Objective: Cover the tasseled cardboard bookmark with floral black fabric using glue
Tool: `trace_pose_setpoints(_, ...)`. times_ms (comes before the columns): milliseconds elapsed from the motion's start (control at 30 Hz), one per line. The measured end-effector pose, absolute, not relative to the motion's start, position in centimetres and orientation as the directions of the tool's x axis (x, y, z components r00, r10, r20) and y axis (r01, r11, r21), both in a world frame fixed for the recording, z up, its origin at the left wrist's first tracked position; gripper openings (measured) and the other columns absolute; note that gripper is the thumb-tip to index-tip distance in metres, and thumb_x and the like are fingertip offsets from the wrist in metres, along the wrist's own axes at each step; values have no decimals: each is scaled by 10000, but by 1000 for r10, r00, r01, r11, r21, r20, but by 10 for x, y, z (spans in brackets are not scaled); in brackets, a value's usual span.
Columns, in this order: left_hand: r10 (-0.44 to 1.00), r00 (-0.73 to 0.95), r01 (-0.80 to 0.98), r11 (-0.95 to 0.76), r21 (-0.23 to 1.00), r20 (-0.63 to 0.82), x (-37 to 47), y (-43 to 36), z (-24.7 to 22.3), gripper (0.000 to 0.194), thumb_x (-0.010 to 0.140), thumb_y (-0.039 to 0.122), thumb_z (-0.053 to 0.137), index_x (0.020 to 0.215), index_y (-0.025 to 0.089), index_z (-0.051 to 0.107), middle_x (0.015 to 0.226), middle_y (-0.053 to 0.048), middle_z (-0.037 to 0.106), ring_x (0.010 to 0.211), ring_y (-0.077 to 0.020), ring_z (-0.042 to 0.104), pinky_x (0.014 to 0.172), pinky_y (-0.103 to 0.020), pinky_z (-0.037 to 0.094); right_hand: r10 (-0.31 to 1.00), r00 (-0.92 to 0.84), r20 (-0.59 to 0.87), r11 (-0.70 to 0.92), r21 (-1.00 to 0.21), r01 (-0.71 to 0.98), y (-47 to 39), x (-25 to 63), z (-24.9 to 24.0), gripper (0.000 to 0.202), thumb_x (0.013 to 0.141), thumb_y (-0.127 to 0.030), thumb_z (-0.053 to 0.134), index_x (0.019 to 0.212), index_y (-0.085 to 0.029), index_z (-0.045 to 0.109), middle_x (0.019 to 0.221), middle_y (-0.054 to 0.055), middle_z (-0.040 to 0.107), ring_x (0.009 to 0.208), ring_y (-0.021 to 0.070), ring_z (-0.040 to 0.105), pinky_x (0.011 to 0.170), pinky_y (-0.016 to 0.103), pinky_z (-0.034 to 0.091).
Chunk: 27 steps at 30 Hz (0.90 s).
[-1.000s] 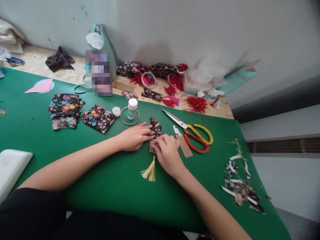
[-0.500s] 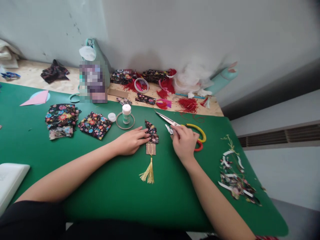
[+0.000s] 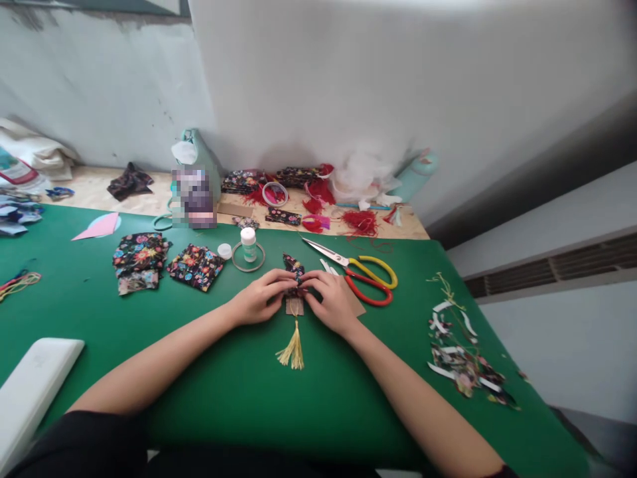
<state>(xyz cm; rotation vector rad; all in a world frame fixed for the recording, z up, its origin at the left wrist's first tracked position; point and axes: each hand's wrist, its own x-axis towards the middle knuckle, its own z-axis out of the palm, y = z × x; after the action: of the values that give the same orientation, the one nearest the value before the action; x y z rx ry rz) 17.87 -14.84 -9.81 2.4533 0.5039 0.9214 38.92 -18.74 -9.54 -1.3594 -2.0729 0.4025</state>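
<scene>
A black floral fabric piece (image 3: 293, 264) lies on the green table in front of me, partly hidden under my fingers. My left hand (image 3: 261, 295) grips its left side with bent fingers. From the right, my right hand (image 3: 332, 299) pinches the same piece, the fingertips of both hands almost meeting. Below the fabric shows a small brown backing (image 3: 294, 306), and a yellow tassel (image 3: 292, 346) hangs from it toward me. Scissors (image 3: 348, 263) with red and yellow handles lie beyond my right hand, beside white strips (image 3: 328, 267). A tan card (image 3: 359, 307) pokes out behind that hand.
A white-capped bottle (image 3: 248, 245) stands in a ring, with floral fabric pieces (image 3: 196, 267) to its left. Scraps (image 3: 465, 365) lie at right, a white case (image 3: 37, 392) at left. Red tassels (image 3: 359, 222) and a clear plastic bag (image 3: 365, 176) sit along the back.
My right hand has left the scissors and moved left onto the floral fabric. My left hand's fingers have curled onto it. The view has shifted slightly upward and left.
</scene>
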Motion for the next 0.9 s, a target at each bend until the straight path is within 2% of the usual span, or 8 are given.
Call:
trace_pose_setpoints(133,563,674,194,-760,621,479,181,-151,-97,551,831,140,546,1340,209,345,1292,-154,416,1106,-209,542,966,-417,462,874,-311,374,485,-620,616,-191,392,-93,94,804,-142,541,858,-198,594,1017,86,615,982,209,578,847,380,449)
trace_pose_setpoints(200,554,688,196,-764,615,469,181,-151,-96,492,828,181,578,1287,199,402,1252,-150,444,1111,-221,532,956,-423,464,866,-322,383,500,-636,588,-192,393,-93,104,799,-135,544,865,-196,596,1007,89,612,966,201,584,840,374,467)
trace_pose_setpoints(267,541,700,196,-774,602,466,181,-150,-95,351,837,206,574,1177,185,491,1170,-135,495,1113,-224,520,937,-413,473,861,-327,390,509,-640,576,-192,393,-92,109,796,-130,544,867,-193,598,998,90,615,955,199,589,836,378,476)
trace_pose_setpoints(400,540,712,164,-750,641,450,181,-150,-90,154,862,200,526,1007,158,556,1048,-109,558,1001,-183,569,876,-361,495,850,-361,383,526,-659,538,-193,392,-89,96,796,-122,535,837,-190,589,971,82,623,947,193,594,839,383,485)
trace_pose_setpoints(567,548,723,147,-717,681,421,181,-148,-86,241,794,256,630,998,149,563,1031,-113,598,1006,-200,564,884,-378,476,832,-424,358,543,-684,487,-194,392,-87,82,801,-122,524,811,-187,573,936,79,626,931,186,592,842,381,487)
trace_pose_setpoints(700,501,760,96,-716,692,413,181,-146,-88,73,812,210,585,838,146,609,972,-109,628,946,-183,588,845,-350,484,822,-441,359,551,-696,460,-194,393,-87,65,809,-130,533,794,-179,574,960,88,615,948,180,588,850,366,483)
trace_pose_setpoints(900,480,788,43,-667,744,385,181,-144,-87,101,834,214,572,818,144,643,951,-106,643,906,-164,608,835,-330,488,803,-497,329,559,-705,436,-194,394,-88,54,797,-144,574,809,-189,601,1039,87,626,1033,184,568,906,393,460)
